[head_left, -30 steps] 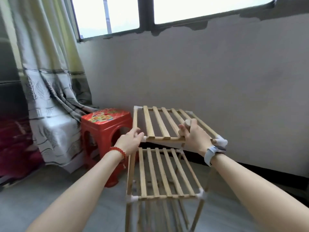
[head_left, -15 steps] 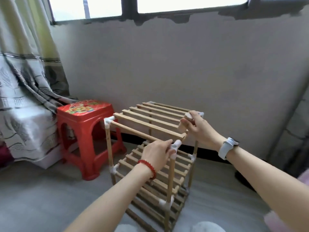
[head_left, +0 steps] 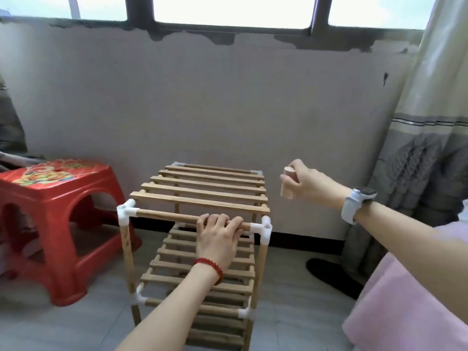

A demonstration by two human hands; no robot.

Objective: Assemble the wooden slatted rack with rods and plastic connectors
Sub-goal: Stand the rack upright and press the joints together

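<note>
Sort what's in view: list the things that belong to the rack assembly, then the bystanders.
Job: wooden rack, white corner connector, wooden peg gripped in right hand, left hand gripping the front rod.

Bystanders: red stool, curtain.

Single view only, head-worn wide-angle camera; no second view, so nothing shared. Scene seen from above and behind rack (head_left: pixel 200 198), camera faced forward and slightly down toward wall (head_left: pixel 228 102) under window (head_left: pixel 233 8). Rack centred low in frame, within arm's reach. Both forearms seen entering from bottom edge: left hand (head_left: pixel 217 236) at centre, right hand (head_left: pixel 304 183) right of centre. Red stool (head_left: pixel 55 188) at left, curtain (head_left: pixel 430 122) at right edge. Straight lines bowed toward frame edges by lens
</note>
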